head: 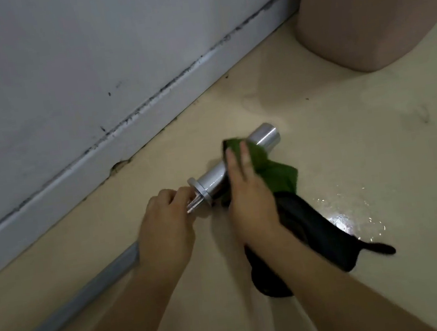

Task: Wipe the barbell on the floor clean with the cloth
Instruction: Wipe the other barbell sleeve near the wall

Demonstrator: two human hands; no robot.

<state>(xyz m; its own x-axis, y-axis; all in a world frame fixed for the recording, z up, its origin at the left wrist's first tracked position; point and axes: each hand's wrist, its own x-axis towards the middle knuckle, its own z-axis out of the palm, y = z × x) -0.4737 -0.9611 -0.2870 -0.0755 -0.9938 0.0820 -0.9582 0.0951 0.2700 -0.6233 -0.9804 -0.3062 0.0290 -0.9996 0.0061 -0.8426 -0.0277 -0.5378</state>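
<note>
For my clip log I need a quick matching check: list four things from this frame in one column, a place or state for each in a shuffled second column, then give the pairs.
Things:
1. left hand
2. right hand
3. cloth
4. pink bin

Places or states:
A. standing at the top right, by the wall
B. gripping the bar just behind the collar
C. green, draped over the barbell sleeve
D. pressing the cloth onto the sleeve

Pairs: 1-B, 2-D, 3-C, 4-A
</note>
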